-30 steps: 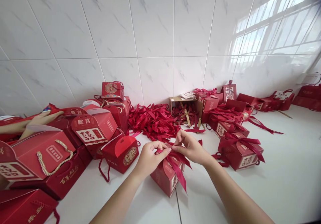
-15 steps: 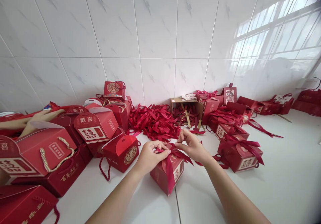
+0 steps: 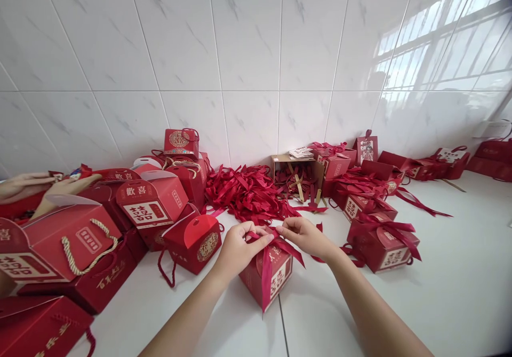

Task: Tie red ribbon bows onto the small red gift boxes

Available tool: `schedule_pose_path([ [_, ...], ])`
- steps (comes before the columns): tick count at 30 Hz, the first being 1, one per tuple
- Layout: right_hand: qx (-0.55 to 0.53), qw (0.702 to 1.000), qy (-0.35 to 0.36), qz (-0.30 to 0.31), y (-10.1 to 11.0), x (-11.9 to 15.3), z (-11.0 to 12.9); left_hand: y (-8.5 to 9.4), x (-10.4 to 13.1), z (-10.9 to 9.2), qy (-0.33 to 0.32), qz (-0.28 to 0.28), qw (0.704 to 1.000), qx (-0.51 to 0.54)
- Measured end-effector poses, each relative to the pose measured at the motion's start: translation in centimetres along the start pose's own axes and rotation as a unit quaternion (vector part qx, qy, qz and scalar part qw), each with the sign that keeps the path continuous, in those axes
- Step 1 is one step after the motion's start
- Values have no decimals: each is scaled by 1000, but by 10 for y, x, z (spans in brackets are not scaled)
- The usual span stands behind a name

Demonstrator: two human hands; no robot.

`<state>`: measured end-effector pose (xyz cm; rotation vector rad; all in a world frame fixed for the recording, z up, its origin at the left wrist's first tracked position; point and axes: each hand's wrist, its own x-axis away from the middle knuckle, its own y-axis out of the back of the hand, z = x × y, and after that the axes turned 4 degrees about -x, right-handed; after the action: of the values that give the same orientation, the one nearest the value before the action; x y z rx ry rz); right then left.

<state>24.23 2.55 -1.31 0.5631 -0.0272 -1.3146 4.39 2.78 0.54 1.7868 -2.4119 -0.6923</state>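
A small red gift box (image 3: 276,281) with a white double-happiness mark stands on the white floor tiles in front of me. A dark red ribbon (image 3: 267,271) runs over its top, one tail hanging down its front. My left hand (image 3: 239,249) pinches the ribbon at the top of the box from the left. My right hand (image 3: 304,236) pinches the ribbon's other part from the right. Both hands meet just above the box lid.
A heap of loose red ribbons (image 3: 248,192) lies by the tiled wall, beside an open cardboard box (image 3: 296,174). Larger red boxes with rope handles (image 3: 68,242) crowd the left. Ribbon-tied boxes (image 3: 382,238) sit right. Another person's hands (image 3: 48,186) rest far left.
The small box has turned so its marked face points toward me, and the ribbon tail now hangs straight down the front. My hands have stayed on top of it, dropping a little.
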Motion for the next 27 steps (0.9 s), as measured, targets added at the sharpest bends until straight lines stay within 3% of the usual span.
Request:
schedule_pose_path([
  [9, 54, 986, 114, -108, -10, -2, 3, -2, 0, -1, -7, 5, 1000, 21],
  [15, 114, 962, 187, -165, -12, -2, 2, -3, -2, -1, -6, 31, 999, 20],
  [21, 84, 971, 153, -165, -11, -4, 1, -2, -2, 0, -12, 34, 999, 25],
  [27, 2, 991, 83, -109, -3, -1, 4, 2, -2, 0, 5, 46, 998, 40],
])
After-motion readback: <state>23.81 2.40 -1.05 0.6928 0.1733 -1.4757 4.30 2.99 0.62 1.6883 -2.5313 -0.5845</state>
